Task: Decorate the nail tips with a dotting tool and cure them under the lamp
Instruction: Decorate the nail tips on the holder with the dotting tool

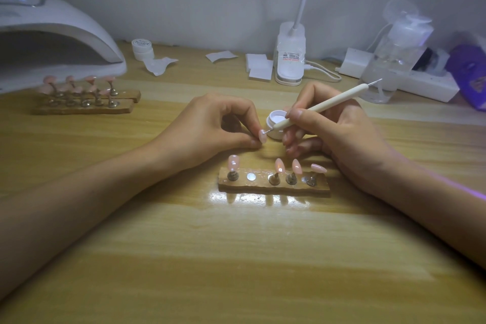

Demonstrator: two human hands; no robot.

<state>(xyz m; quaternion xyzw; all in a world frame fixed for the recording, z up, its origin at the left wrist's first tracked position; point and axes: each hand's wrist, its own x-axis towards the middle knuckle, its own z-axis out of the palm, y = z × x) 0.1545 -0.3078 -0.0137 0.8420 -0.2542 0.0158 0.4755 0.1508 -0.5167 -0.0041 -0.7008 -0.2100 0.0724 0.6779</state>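
On the wooden desk, left fingers pinch a nail tip; right fingers grip the dotting tool.

Both bare forearms reach in from the lower corners and lie low over the desk, converging toward the middle. The left hand is turned palm inward, its thumb and forefinger curled round to meet at their tips, where they pinch a small pink nail tip; the other fingers are folded loosely behind. The right hand rests on its outer edge, wrist bent slightly, with thumb and forefinger closed pen-fashion around a white dotting tool. Its remaining fingers curl under toward the desk. The tool's lower point touches the nail tip, so the two hands sit just beside each other.
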